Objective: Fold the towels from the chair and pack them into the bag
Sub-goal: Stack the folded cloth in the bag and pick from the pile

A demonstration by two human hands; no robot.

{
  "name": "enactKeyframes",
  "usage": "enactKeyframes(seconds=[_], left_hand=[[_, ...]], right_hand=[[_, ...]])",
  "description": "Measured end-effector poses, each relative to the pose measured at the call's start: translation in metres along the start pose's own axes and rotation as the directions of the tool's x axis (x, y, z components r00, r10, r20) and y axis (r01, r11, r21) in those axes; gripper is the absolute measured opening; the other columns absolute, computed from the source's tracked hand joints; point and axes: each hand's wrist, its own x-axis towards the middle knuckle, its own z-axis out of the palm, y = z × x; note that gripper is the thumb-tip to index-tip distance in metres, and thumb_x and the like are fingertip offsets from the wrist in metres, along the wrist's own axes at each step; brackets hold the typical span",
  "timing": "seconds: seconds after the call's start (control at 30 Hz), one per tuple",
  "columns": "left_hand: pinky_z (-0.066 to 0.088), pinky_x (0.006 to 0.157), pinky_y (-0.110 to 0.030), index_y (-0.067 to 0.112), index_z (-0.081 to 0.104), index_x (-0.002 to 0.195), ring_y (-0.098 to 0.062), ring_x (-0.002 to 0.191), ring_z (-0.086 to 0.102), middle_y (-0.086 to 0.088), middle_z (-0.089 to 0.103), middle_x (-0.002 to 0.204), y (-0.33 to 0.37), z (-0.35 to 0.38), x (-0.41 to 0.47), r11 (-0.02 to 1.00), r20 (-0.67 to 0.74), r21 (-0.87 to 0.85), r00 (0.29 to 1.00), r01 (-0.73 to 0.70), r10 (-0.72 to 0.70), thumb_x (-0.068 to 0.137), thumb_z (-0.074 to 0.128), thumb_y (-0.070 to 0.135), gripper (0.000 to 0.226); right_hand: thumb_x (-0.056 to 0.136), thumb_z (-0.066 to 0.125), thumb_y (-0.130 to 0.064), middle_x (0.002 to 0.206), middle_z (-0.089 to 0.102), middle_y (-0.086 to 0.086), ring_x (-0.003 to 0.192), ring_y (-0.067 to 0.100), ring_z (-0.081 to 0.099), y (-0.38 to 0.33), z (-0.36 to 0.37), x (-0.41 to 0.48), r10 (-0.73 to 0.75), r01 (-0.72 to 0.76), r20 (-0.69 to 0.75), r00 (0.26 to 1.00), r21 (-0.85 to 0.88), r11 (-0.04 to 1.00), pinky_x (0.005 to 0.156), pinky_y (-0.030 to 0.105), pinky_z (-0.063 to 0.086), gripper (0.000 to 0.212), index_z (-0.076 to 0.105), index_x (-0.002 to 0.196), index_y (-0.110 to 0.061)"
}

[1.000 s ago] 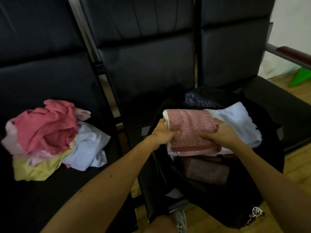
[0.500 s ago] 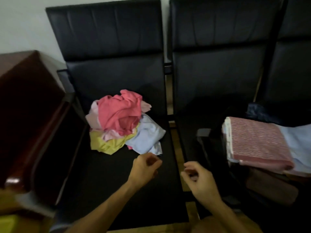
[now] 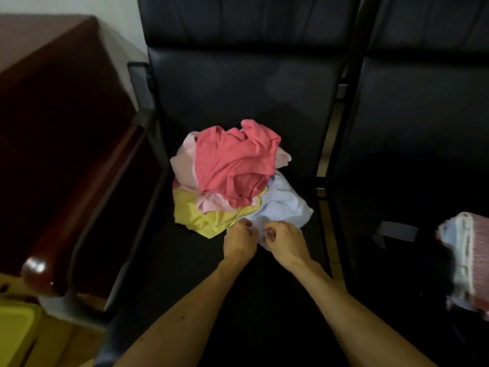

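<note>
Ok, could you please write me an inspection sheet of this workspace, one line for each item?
Surface: black padded leather chair seat, dimly lit, bears the towel heap.
Job's things: crumpled coral pink towel on top of the heap, over a pale pink towel, a yellow towel and a pale blue towel. A folded pink patterned towel lies on a stack at the right edge. The bag is too dark to make out.
Clutter: nothing seen.
Grippers: right hand pinches the pale blue towel's near edge. Left hand is beside it with fingers curled, grip unclear.
Cables: nothing seen.
Surroundings: dark red glossy wooden armrest at left, yellow object lower left, white wall, second black chair at right.
</note>
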Motion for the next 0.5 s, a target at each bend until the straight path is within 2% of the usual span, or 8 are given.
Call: enactKeyframes(seconds=[0.07, 0.13, 0.23, 0.33, 0.4, 0.5], left_hand=[[0.053, 0.089, -0.039, 0.012, 0.064, 0.118, -0.03, 0.105, 0.065, -0.011, 0.068, 0.114, -0.005, 0.005, 0.012, 1.0, -0.008, 0.013, 1.0, 0.002, -0.002, 0.095, 0.059, 0.025, 0.028], [0.056, 0.084, -0.041, 0.012, 0.069, 0.107, -0.029, 0.097, 0.068, -0.011, 0.071, 0.104, -0.009, 0.008, 0.018, 1.0, 0.004, 0.022, 1.0, -0.007, 0.006, 0.092, 0.061, 0.023, 0.02], [0.058, 0.078, -0.041, 0.018, 0.07, 0.09, -0.026, 0.085, 0.07, -0.006, 0.072, 0.091, -0.011, 0.01, 0.019, 0.998, 0.053, 0.04, 0.998, -0.044, 0.041, 0.092, 0.06, 0.024, 0.012], [0.057, 0.077, -0.039, 0.021, 0.065, 0.087, -0.021, 0.084, 0.068, -0.003, 0.071, 0.09, -0.006, 0.008, 0.01, 0.997, 0.074, -0.007, 0.994, -0.076, 0.076, 0.097, 0.057, 0.031, 0.017], [0.056, 0.075, -0.039, 0.02, 0.062, 0.085, -0.018, 0.082, 0.066, 0.0, 0.069, 0.089, -0.002, 0.005, 0.003, 0.993, 0.079, -0.041, 0.99, -0.11, 0.113, 0.098, 0.055, 0.037, 0.023], [0.056, 0.072, -0.04, 0.019, 0.063, 0.083, -0.012, 0.076, 0.065, 0.003, 0.069, 0.084, 0.007, -0.007, -0.013, 0.981, 0.085, -0.085, 0.98, -0.175, 0.183, 0.097, 0.054, 0.043, 0.029]], right_hand=[[0.093, 0.059, -0.017, 0.1, 0.071, 0.003, 0.094, 0.018, 0.067, 0.001, 0.012, 0.013, 0.011, -0.009, 0.042, 0.999, -0.059, 0.998, 0.077, 0.028, 0.052, 0.016, 0.072, 0.103, -0.012], [0.093, 0.059, -0.024, 0.109, 0.068, 0.003, 0.102, 0.019, 0.064, 0.001, 0.02, 0.018, 0.028, -0.024, 0.047, 0.998, -0.101, 0.995, 0.084, 0.032, 0.052, 0.022, 0.069, 0.11, -0.013], [0.092, 0.058, -0.029, 0.113, 0.065, 0.005, 0.109, 0.024, 0.061, 0.0, 0.026, 0.02, 0.032, -0.028, 0.019, 0.999, -0.199, 0.98, 0.086, 0.038, 0.053, 0.029, 0.064, 0.116, -0.015], [0.1, 0.044, -0.024, 0.12, 0.06, 0.008, 0.112, 0.027, 0.057, -0.003, 0.022, 0.014, 0.037, -0.028, 0.024, 0.999, -0.289, 0.957, 0.09, 0.038, 0.048, 0.028, 0.059, 0.121, -0.013], [0.103, 0.039, -0.022, 0.118, 0.064, 0.008, 0.108, 0.025, 0.06, -0.006, 0.013, 0.008, 0.058, -0.056, -0.001, 0.998, -0.255, 0.965, 0.086, 0.034, 0.048, 0.028, 0.059, 0.12, -0.013], [0.099, 0.049, -0.025, 0.106, 0.071, 0.004, 0.096, 0.02, 0.066, -0.014, -0.009, -0.009, 0.044, -0.05, -0.046, 0.998, -0.148, 0.988, 0.071, 0.023, 0.04, 0.023, 0.065, 0.112, -0.015]])
